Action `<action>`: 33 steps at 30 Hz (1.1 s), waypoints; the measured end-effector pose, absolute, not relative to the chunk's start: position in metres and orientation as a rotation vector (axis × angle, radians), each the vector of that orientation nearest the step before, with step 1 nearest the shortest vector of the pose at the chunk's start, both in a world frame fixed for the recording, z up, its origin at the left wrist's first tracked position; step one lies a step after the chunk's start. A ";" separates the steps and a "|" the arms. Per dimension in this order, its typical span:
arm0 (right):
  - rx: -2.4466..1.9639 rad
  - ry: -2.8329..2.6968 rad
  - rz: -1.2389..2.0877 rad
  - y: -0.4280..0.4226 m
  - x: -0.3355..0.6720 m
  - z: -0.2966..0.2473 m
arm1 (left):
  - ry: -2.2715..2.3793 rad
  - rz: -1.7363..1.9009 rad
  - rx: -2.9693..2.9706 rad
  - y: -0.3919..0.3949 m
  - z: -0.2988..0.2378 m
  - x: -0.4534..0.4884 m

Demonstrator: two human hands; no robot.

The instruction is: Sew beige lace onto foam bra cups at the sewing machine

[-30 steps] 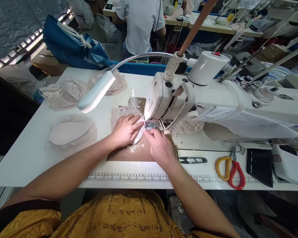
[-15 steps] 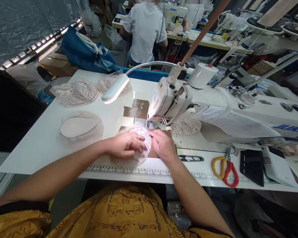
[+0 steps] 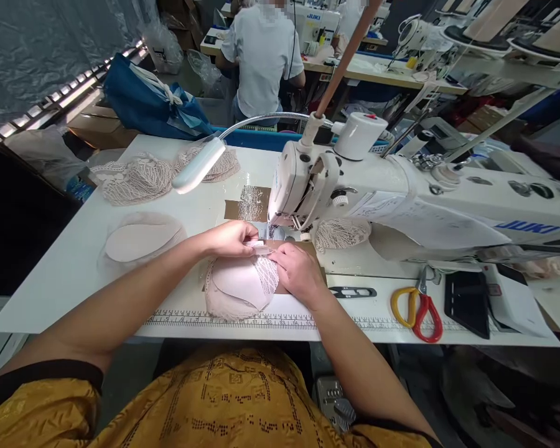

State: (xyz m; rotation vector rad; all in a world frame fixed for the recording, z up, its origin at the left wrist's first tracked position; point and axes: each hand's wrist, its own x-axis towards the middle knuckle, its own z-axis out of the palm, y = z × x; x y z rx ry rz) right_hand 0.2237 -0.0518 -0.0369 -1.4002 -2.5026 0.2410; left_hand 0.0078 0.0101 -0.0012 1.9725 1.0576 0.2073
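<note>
Sheer pale mesh and openwork lace, layered round a smooth pinkish cup-shaped pad (image 3: 238,278), could pucker or slip out of line if the two hands pull unevenly. Layers might creep apart too, if the pinch at the top edge loosens. Fingertips sit just beside the needle area of the white sewing machine (image 3: 350,168), so a careless shift could bring skin too close. The lower rim overhangs the printed black-and-white ruler strip (image 3: 186,318) near the front edge of the white tabletop (image 3: 65,298); a forearm or sleeve could snag it.

Piece looks: rounded, lying pad side up, lace pattern along its right side, thin mesh border rippled at the bottom, narrow white strip along the top. Location: front-middle of tabletop, partly over a brown sheet (image 3: 312,252).

Left hand (image 3: 233,238): thumb and fingers pinch the top edge and strip. Right hand (image 3: 298,270): fingers curled, thumb and forefinger at the strip's right end; grip tightness, can't tell.
</note>
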 end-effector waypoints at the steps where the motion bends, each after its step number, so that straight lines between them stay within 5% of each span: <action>1: -1.394 -2.491 0.257 -0.052 0.224 -0.037 | 0.974 0.267 1.868 0.010 -0.002 0.008; 8: -1.372 -2.470 0.316 -0.052 0.226 -0.035 | 0.883 0.589 1.377 0.018 -0.011 -0.004; 15: -1.370 -2.489 0.297 -0.052 0.226 -0.035 | 1.301 1.083 1.790 0.012 -0.002 -0.019; 23: -1.402 -2.423 0.288 -0.052 0.227 -0.035 | 0.970 0.391 2.620 -0.027 -0.019 0.018; 33: -1.605 -2.517 0.231 -0.050 0.222 -0.030 | 1.058 0.232 2.764 -0.025 -0.021 0.021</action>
